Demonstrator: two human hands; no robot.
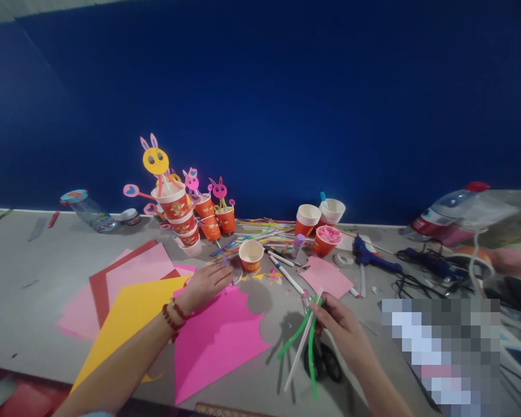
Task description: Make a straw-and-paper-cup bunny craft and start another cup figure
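Note:
My right hand is closed in a pinch around a white straw and bendy green stems that look like pipe cleaners. Their lower ends hang down, spread apart, above dark-handled scissors on the table. My left hand is over the top edge of a bright pink sheet with rounded bites cut from its right side. A thin purple stick shows on both sides of its fingertips; the fingers partly hide it. An open paper cup stands just beyond that hand.
Stacked red cups with paper rabbit figures stand at back left. Yellow paper lies under my left forearm. Further right are a cup of pink scraps, a pink sheet, a blue glue gun, cables and a bottle.

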